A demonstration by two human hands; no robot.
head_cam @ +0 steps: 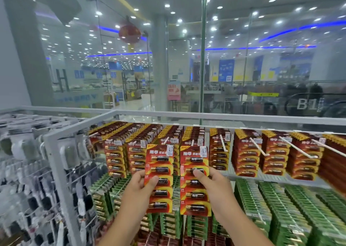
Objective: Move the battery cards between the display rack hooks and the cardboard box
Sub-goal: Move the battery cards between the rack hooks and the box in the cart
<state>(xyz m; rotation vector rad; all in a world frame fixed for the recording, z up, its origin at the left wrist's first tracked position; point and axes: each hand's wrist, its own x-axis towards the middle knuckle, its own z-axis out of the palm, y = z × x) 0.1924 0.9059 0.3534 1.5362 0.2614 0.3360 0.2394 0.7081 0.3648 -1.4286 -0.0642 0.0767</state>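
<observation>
At the far left, beside the white rack frame (56,163), hang grey and black packets (24,152) on wire hooks; they are not part of this job. Right of the frame, the top row of red battery cards (116,157) hangs tightly packed on white hooks (224,144).

In front of this row, near the frame's right side, the left hand (139,184) pinches one red battery card (160,178) at its left edge, thumb on the front and fingers behind. The card stands upright with its top hole near a hook tip, probably so that it can slide on or off straight.

Just right of it, the right hand (211,184) holds a second red card (195,180) in the same way, thumb pressing on the front near the right edge. The two cards are side by side with a narrow gap, not touching.

Further right from the frame, more red cards (273,155) hang on long hooks which stick out toward the person. Below them are rows of green cards (280,208).

The open room is only toward the person; the cards on each side stand close, so each card must move along its hook line. The cardboard box is not in view.
</observation>
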